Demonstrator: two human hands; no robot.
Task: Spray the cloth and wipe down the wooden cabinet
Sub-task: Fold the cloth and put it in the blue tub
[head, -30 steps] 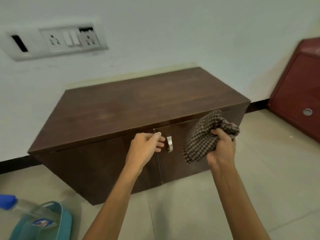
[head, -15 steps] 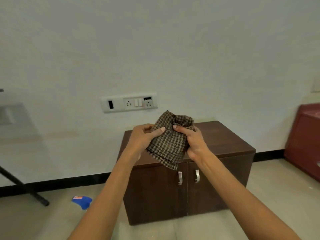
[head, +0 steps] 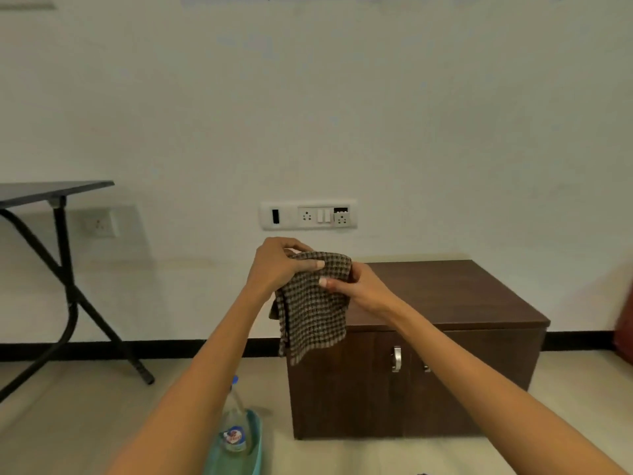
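Note:
A brown checked cloth [head: 313,317] hangs in front of me at chest height. My left hand [head: 279,265] grips its upper left edge, and my right hand [head: 358,286] pinches its upper right edge. Behind the cloth stands the dark wooden cabinet [head: 455,303], low, against the wall, with both doors closed and metal handles [head: 396,358]. A clear spray bottle [head: 234,426] with a blue cap lies in a teal basin [head: 255,450] on the floor, left of the cabinet and under my left forearm.
A black folding table [head: 51,193] stands at the left against the white wall. A switch and socket panel [head: 308,216] sits on the wall above the cabinet. Part of a dark red object [head: 625,320] shows at the right edge. Beige floor lies all around.
I have moved back from the cabinet, and its doors are closed. My left hand left the door and took hold of the cloth. The cloth went from bunched to hanging half unfolded between both hands.

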